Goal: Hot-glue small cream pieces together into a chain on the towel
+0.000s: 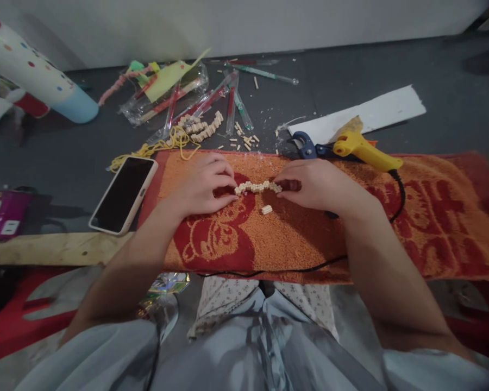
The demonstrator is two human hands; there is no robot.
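A short wavy strip of small pale wooden pieces (257, 187) stretches between my two hands, over an orange and red towel (293, 233). My left hand (207, 184) pinches its left end between thumb and fingers. At the other end, the fingertips of my right hand (313, 183) are closed on the strip. Just below it a small pale block of sticks (266, 209) lies loose on the towel. Beyond my right hand rest a yellow hot glue gun (367, 151) and dark blue-handled cutters (303, 145), the cutters partly hidden.
A phone (124, 194) lies left of the towel, beside yellow string (150, 149). Behind are more wavy wooden strips (199, 128), loose stick bits (246, 140), and clear tubes (232, 103). A white strip (375, 111) lies back right; a spotted bottle (44, 76) is at left.
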